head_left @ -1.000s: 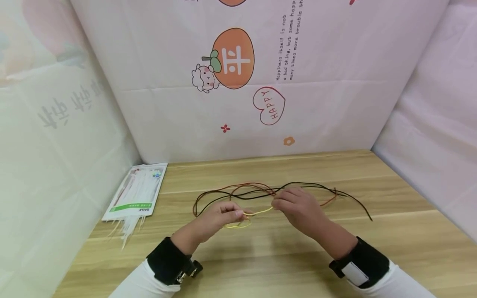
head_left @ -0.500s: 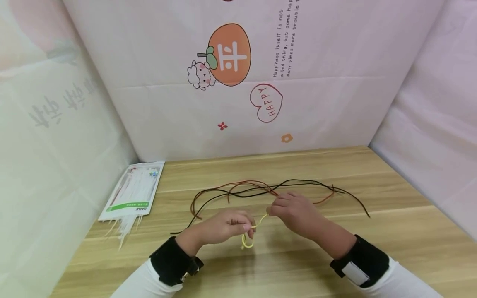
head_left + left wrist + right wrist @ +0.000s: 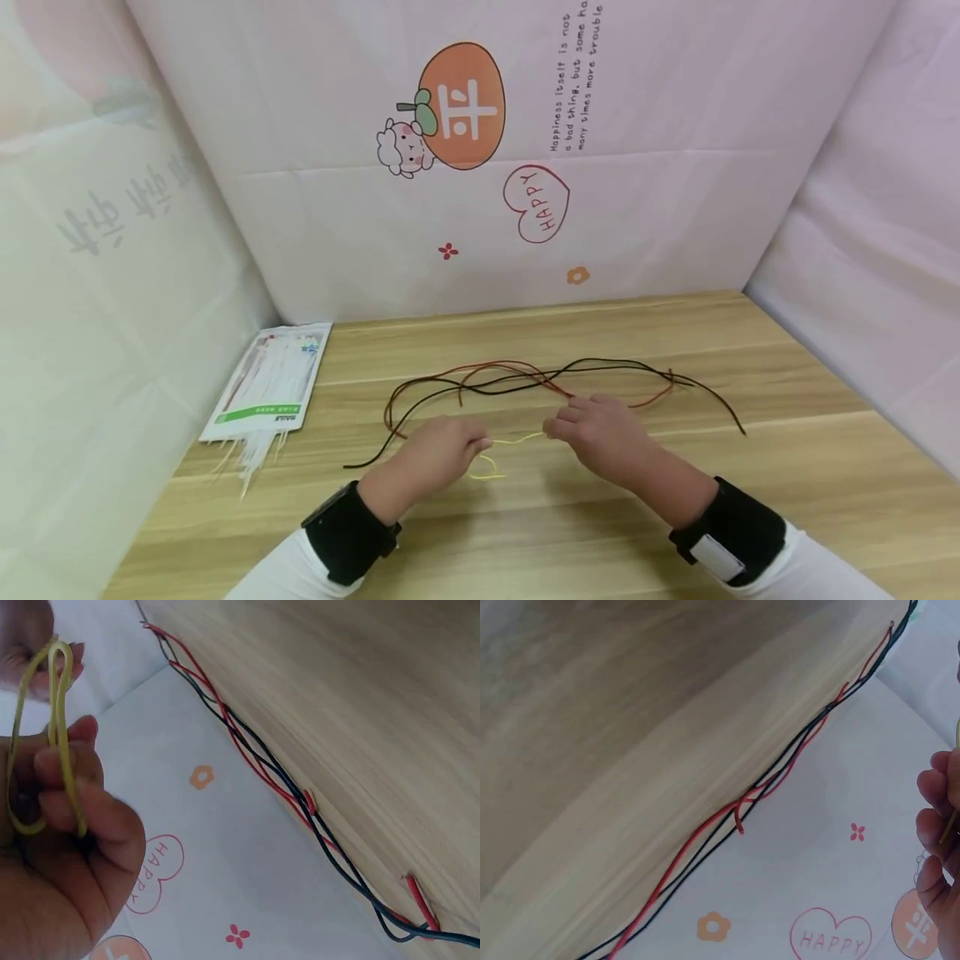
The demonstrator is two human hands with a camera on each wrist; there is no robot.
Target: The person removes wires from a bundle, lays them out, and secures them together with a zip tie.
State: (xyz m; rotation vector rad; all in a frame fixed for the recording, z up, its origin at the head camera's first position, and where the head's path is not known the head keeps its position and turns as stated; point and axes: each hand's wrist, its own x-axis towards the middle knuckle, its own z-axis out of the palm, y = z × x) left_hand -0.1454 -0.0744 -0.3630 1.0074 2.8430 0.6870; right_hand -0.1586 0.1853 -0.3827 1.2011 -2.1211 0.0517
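A thin yellow wire (image 3: 516,440) runs between my two hands above the front part of the wooden table. My left hand (image 3: 435,457) pinches it between thumb and fingers, and a loose loop hangs just below that grip. In the left wrist view the yellow wire (image 3: 63,742) is bent into narrow loops at the fingers. My right hand (image 3: 606,437) pinches the wire's right part, its fingertips curled together. Its far end is hidden in the right hand. In the right wrist view only the edge of the right hand (image 3: 943,817) shows.
Red and black wires (image 3: 517,387) lie tangled behind my hands, partly under the right one. A white plastic packet (image 3: 262,375) with thin white strips (image 3: 253,458) sticking out lies at the left. Printed cloth (image 3: 645,225) walls the table (image 3: 750,517) on three sides.
The left hand has dropped a little, then turned palm-down and shifted left. Between the hands, the yellow wire is straighter than half a second ago. The right hand has barely moved.
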